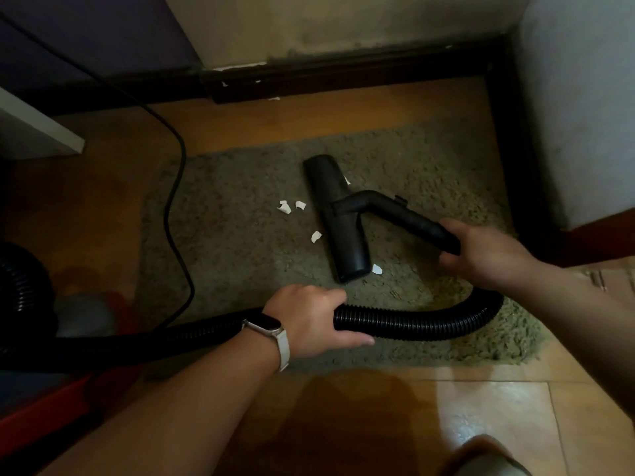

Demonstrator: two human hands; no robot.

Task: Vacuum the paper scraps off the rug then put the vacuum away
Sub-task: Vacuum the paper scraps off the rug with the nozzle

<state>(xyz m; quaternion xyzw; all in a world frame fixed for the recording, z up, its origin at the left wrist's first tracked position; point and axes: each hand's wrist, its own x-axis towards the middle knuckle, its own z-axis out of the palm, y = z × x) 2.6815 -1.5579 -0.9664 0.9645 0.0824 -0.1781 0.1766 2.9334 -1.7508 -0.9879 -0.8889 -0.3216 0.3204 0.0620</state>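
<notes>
right hand wraps the rigid smooth wand to steer the flat black nozzle, which lies on the shaggy olive rug just beside small curled white paper scraps. left hand curls round the ribbed flexible hose, likely to keep its loop from dragging. scraps lie either side of the nozzle, so vacuuming looks unfinished.

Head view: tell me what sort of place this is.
Probably a corner of a room in a home: a shaggy olive-green rug lies on glossy tan floor tiles, and a dark wooden skirting board runs along a stained cream wall.
</notes>
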